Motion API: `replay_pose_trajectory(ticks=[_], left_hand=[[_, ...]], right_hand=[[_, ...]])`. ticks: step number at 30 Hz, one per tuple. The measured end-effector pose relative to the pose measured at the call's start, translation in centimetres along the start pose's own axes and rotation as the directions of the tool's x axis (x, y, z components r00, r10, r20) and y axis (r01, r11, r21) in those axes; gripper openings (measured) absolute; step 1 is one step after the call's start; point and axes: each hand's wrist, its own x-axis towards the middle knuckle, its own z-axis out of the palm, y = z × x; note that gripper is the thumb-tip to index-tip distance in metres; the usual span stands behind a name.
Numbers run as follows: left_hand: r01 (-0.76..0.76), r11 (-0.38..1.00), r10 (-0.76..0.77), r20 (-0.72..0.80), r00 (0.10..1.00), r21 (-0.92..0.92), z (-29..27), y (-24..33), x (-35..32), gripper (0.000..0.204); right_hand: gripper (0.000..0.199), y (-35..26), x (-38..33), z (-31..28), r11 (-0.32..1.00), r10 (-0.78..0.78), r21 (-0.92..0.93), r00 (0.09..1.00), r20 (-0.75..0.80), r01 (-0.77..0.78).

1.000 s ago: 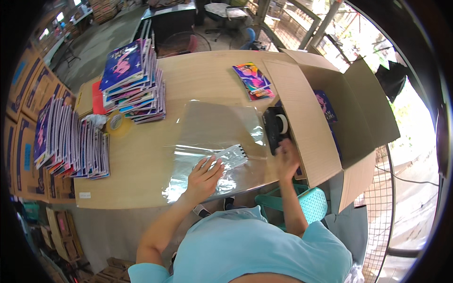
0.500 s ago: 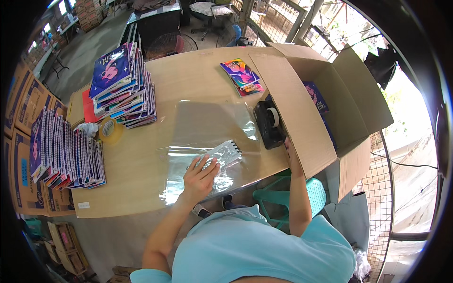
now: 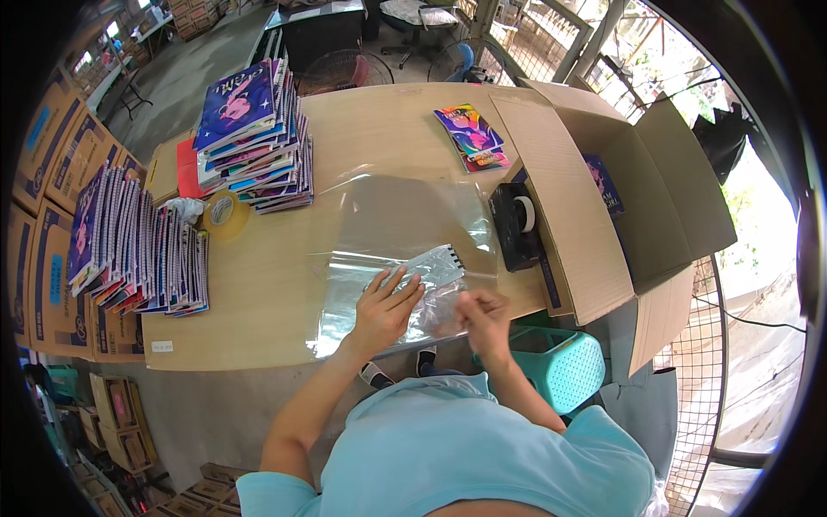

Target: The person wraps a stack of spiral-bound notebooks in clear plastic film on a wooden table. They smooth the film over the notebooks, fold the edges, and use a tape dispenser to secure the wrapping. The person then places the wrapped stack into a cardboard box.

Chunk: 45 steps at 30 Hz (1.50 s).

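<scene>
My left hand (image 3: 389, 303) lies with fingers stretched over a small spiral-bound notepad (image 3: 439, 265), pressing on the clear plastic around it. Its black coil shows at the upper right end. Under both spreads a stack of clear plastic sheets (image 3: 388, 215), shiny with reflections. Just right of the notepad, above the table's near edge, is my right hand (image 3: 484, 323). Its fingers are curled together and a little blurred; what they hold, if anything, cannot be made out. A black tape dispenser (image 3: 510, 237) with a pale roll stands beside the carton.
An open cardboard carton (image 3: 594, 258) with notebooks inside stands at the right. Spiral notebooks form a tall pile (image 3: 250, 146) and a leaning row (image 3: 142, 246) at the left, near a yellow tape roll (image 3: 226, 215). Colourful booklets (image 3: 471, 138) lie at the back; a green stool (image 3: 564, 370) stands below.
My right hand has come away from the carton and dispenser, moving left toward the notepad with its fingers curled. My left hand stays on the notepad. The whole view has shifted slightly.
</scene>
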Motion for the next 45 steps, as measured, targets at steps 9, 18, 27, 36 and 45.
replay_pose_trajectory(ticks=[9,18,27,36,45], left_hand=[[0.067,0.992,-0.063,0.041,0.997,-0.110,-0.2,-0.3,0.0,0.028],[0.498,0.867,-0.445,0.436,0.782,-0.009,-1.1,0.7,6.6,0.102],[0.618,0.666,-0.588,0.216,0.780,-0.419,-3.5,0.5,6.3,0.123],[0.614,0.427,-0.662,0.233,0.712,-0.664,0.9,-1.9,-4.2,0.124],[-0.114,0.989,0.105,0.088,0.991,0.098,-9.7,-2.2,2.1,0.069]], right_hand=[[0.034,6.6,1.5,-0.2,0.934,-0.013,-0.358,1.000,0.003,0.013],[0.059,13.8,3.4,-4.2,0.365,0.069,-0.902,0.960,0.271,0.229],[0.074,13.8,-0.8,-2.2,0.655,0.364,0.270,0.608,0.706,-0.706],[0.094,9.2,7.2,-5.2,0.933,-0.009,-0.328,0.921,0.390,0.148],[0.081,-5.7,4.0,-1.5,0.212,-0.369,-0.495,0.538,0.758,0.842]])
